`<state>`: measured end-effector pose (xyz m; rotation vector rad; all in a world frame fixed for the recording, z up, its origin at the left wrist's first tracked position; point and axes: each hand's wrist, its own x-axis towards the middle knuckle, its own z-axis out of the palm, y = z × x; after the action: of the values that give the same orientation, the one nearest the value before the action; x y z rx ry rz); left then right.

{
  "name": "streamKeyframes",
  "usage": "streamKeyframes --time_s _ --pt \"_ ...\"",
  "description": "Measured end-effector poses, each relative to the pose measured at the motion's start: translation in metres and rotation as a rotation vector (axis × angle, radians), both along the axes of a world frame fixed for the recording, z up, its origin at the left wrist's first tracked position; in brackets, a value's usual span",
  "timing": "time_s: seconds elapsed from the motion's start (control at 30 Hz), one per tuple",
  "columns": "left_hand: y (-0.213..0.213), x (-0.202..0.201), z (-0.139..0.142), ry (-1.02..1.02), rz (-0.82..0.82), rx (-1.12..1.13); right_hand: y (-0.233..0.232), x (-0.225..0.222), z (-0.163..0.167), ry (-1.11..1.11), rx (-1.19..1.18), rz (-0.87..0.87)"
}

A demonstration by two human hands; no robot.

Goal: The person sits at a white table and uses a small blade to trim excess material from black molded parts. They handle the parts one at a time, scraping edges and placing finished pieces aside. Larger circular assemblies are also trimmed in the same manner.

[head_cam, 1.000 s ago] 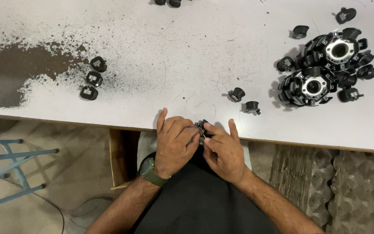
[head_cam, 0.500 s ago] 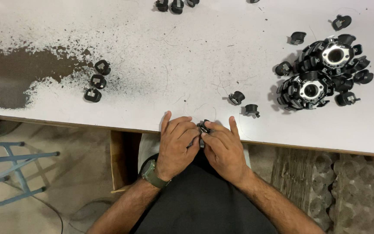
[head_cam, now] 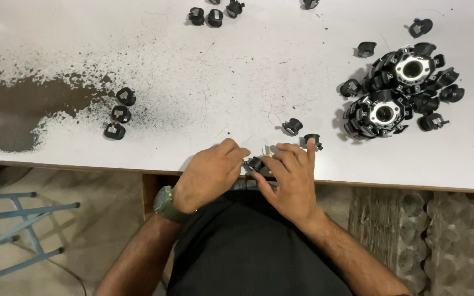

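Head view: both hands meet at the near edge of the white counter (head_cam: pixel 204 82), pinching one small black part (head_cam: pixel 255 163) between them. Left hand (head_cam: pixel 210 174) has its fingers curled, fingertips on the part's left side; there's a green watch (head_cam: pixel 165 204) on that wrist. Right hand (head_cam: pixel 291 176) grips from the right with thumb and fingers, index finger sticking up clear of it. So both are grasping the same piece, neither released.

Risks as I see them:
- Part sits right over the counter edge, above the lap. If the pinch slips it likely drops to the dark shirt (head_cam: pixel 248 246) or the floor (head_cam: pixel 56 230), not back on the counter.
- It's tiny and mostly hidden by fingertips, so I can't tell its orientation. Misalignment would be easy to miss.
- Black grit (head_cam: pixel 23 109) is spread over the left of the counter. Anything set down there could pick up dirt.

Where the part lies: between the two sets of fingertips, touching both, just off the counter surface at its front edge. Two loose similar black pieces (head_cam: pixel 302 131) lie just beyond the right hand, near but not touching. A row of three more (head_cam: pixel 119 114) sits well left by the grit. The big cluster of black parts around two white-ringed hubs (head_cam: pixel 399 90) is well apart, upper right. A few further pieces (head_cam: pixel 212 13) lie at the far edge.
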<state>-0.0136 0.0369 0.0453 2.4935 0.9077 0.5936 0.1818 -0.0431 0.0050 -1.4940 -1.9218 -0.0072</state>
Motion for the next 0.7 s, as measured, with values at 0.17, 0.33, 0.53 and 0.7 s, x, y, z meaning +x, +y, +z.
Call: streamKeyframes --time_s 0.17,0.33,0.53,0.7 --pt "-0.005 -0.004 0.000 -0.089 0.026 -0.087 -0.003 0.000 -0.007 0.021 0.003 0.015" --pt "-0.010 -0.006 -0.008 -0.104 0.043 -0.093 -0.002 0.002 -0.011 0.040 0.012 0.014" --pt "-0.021 -0.007 -0.017 -0.094 -0.034 0.235 -0.003 0.001 -0.011 0.057 -0.015 -0.001" --pt "-0.025 0.006 -0.017 -0.214 -0.003 0.209 -0.006 0.001 -0.005 0.009 -0.063 0.100"
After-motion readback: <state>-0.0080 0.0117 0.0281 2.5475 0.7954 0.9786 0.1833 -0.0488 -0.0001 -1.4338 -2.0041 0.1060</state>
